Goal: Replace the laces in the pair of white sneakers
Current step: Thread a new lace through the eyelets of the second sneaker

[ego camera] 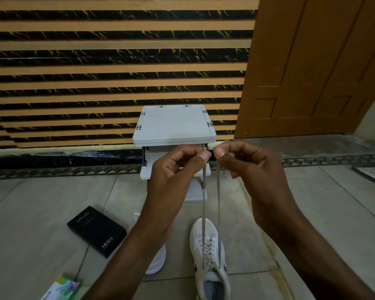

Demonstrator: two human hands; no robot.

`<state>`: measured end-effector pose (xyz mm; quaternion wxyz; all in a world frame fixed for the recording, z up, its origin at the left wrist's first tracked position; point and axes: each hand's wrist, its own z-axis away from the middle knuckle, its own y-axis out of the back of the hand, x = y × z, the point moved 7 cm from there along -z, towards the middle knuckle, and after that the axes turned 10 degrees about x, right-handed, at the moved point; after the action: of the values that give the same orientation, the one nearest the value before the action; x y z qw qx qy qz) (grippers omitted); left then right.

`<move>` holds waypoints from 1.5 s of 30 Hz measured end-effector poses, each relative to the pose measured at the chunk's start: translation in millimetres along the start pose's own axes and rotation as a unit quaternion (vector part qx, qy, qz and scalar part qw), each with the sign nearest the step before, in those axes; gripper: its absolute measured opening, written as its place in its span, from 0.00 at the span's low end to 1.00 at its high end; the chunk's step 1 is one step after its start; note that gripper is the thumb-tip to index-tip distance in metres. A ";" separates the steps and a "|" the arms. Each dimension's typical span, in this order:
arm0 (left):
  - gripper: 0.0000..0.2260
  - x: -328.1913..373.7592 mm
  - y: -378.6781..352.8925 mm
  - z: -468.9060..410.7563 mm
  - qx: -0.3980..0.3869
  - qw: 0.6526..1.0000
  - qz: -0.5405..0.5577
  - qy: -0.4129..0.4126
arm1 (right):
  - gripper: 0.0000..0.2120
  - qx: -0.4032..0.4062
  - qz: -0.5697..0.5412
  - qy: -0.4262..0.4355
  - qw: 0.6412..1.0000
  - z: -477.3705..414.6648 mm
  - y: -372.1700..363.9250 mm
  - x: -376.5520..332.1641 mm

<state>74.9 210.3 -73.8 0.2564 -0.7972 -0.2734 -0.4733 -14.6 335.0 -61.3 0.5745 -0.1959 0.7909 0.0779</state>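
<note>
A white sneaker [208, 241] stands on the tiled floor, toe pointing away from me, with a beige lace threaded through its eyelets. Both lace ends [204, 202] rise taut from the shoe to my hands. My left hand [178, 167] pinches one end between thumb and fingers. My right hand [245, 163] pinches the other end, close beside the left. The second white sneaker [158, 260] lies left of the first, mostly hidden behind my left forearm.
A white tiered plastic rack [173, 126] stands against the striped wall straight ahead. A black phone box [96, 230] lies on the floor at left, a colourful packet [63, 289] near the bottom edge. A wooden door [312, 66] fills the right.
</note>
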 end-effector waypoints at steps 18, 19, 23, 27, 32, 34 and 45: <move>0.06 -89.3 3.9 37.1 -0.067 0.989 -0.026 0.126 | 0.01 0.002 0.109 -0.047 0.993 25.8 31.7 101.4; 0.06 -109.4 6.0 45.6 -0.080 0.984 -0.034 0.155 | 0.02 0.005 0.145 -0.054 0.988 31.0 37.5 123.4; 0.08 -188.5 20.3 77.2 -0.092 0.964 -0.145 0.205 | 0.05 -0.017 0.273 -0.099 0.957 55.5 58.1 207.9; 0.07 -234.0 29.0 102.9 -0.116 0.937 -0.285 0.163 | 0.07 -0.067 0.354 -0.162 0.919 75.7 72.0 259.7; 0.14 -236.6 44.5 114.8 -0.014 0.911 -0.401 0.091 | 0.12 -0.008 0.455 -0.120 0.883 90.2 88.4 258.6; 0.14 -233.4 54.7 119.7 0.052 0.899 -0.414 0.133 | 0.24 -0.044 0.466 -0.166 0.868 96.6 88.7 266.1; 0.10 -242.6 38.5 140.1 -0.057 0.911 -0.321 0.253 | 0.07 -0.020 0.220 -0.243 0.944 108.7 67.3 265.9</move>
<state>89.5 229.3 -355.7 0.1053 -0.5337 -0.4129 -0.7304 -16.0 375.6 -353.5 0.7138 -0.0032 0.6489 0.2634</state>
